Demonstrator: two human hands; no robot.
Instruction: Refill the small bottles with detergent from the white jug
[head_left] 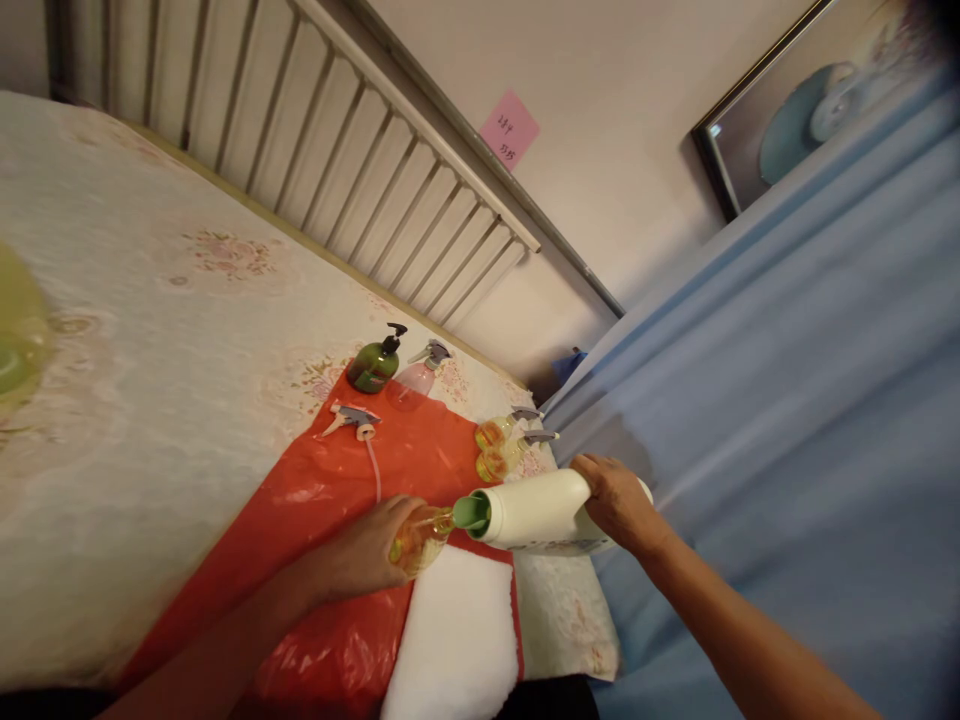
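My left hand (382,545) is wrapped round a small clear spray bottle (421,548) without its top, with orange-yellow liquid inside. Its neck meets the green spout (471,513) of a large cream-white jug (536,508). That jug lies tipped almost level, its handle gripped by my right hand (616,500). Whether liquid is flowing cannot be made out. Beyond my left hand a loose trigger sprayer head (354,420) with its dip tube rests on a red plastic sheet (300,500). A white fluffy cloth (457,630) lies below the bottle.
A green pump bottle (373,366) and a pinkish spray bottle (414,382) stand at the sheet's far edge. Two spray bottles with orange liquid (492,450) are just beyond the jug. A blue curtain (787,400) hangs at right; a white radiator (322,130) lines the wall.
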